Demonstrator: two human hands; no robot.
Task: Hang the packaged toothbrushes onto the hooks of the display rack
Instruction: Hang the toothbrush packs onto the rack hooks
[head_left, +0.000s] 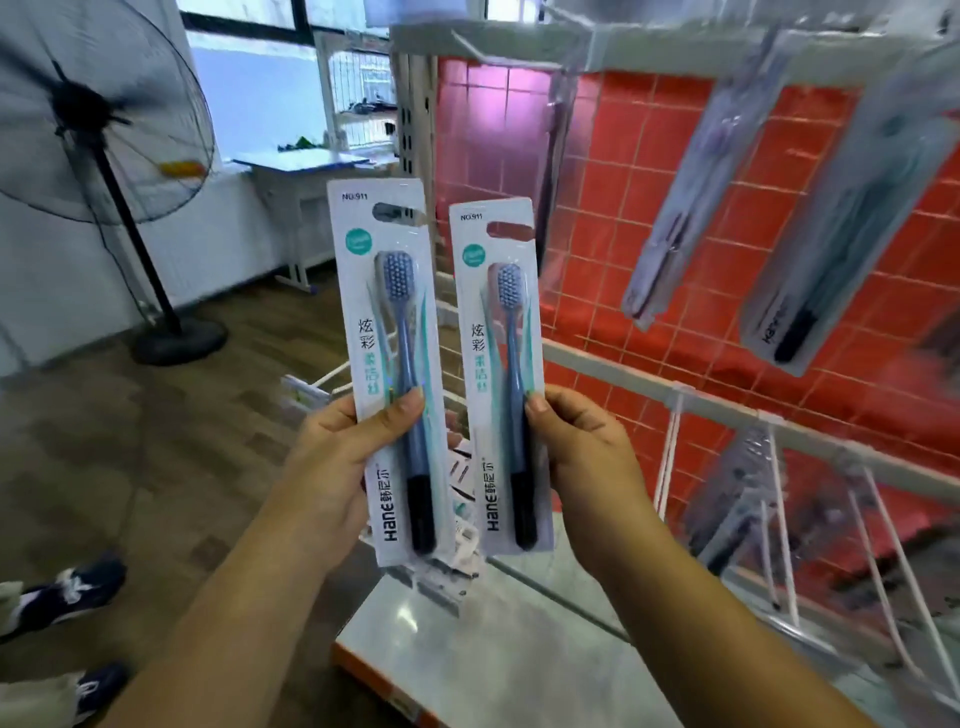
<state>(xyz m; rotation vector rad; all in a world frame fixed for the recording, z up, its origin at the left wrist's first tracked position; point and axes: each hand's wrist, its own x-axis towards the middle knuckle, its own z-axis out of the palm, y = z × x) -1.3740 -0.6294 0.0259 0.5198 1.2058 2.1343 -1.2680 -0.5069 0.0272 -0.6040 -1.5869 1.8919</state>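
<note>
Left hand (340, 457) pinches left toothbrush pack (387, 364) — thumb on front, fingers behind. Right hand (576, 457) pinches right toothbrush pack (498, 374) same way. Both packs upright, side by side, apart, just left of display rack (613, 374). Hung packs (691, 197) dangle tilted from rack's upper bar. White hooks (883, 525) jut from rack's lower bar. Standing fan (98, 130) far left of rack.

I hold two packaged toothbrushes, one in my left hand (332, 457) and one in my right hand (582, 457): the left pack (387, 332) and the right pack (498, 353). Two more hanging packs show clearly on the rack (587, 364): one (691, 197), another (852, 228). One standing fan (98, 124). Two shoes (72, 592) on the floor.
</note>
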